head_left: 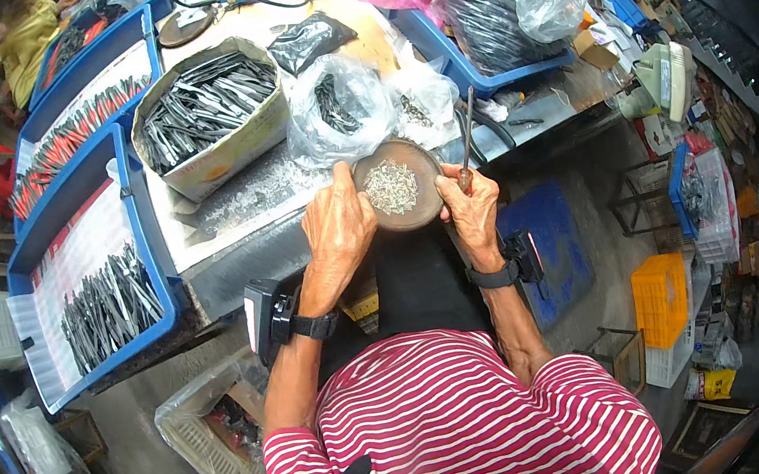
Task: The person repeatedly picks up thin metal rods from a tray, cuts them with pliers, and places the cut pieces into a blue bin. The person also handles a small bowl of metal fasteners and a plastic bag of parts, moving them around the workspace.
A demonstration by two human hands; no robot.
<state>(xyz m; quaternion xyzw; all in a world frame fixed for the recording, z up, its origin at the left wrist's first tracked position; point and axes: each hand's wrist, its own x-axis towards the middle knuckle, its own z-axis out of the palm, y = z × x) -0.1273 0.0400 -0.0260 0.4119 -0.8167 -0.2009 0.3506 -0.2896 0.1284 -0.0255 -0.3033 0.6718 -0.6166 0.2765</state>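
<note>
A shallow round brown dish [430, 177] with a heap of tiny pale metal pieces [391, 187] is held in front of me at the table's near edge. My left hand [340, 220] grips its left rim between thumb and fingers. On the other side, my right hand [472, 207] is closed round a slim dark rod-like tool [469, 129] that points up and away. Its fingers also touch the dish's right rim. The tool's lower end is mostly covered by the fingers, so its exact kind is unclear. Just beyond the dish lies an open clear plastic bag [305, 130] with black parts inside.
A cardboard box [218, 169] full of dark slender metal parts stands on the table to the left. Blue trays [180, 295] with black or red-handled parts line the far left. At the back right, a blue tray [511, 75] carries bagged black parts. An orange crate [660, 302] sits lower right.
</note>
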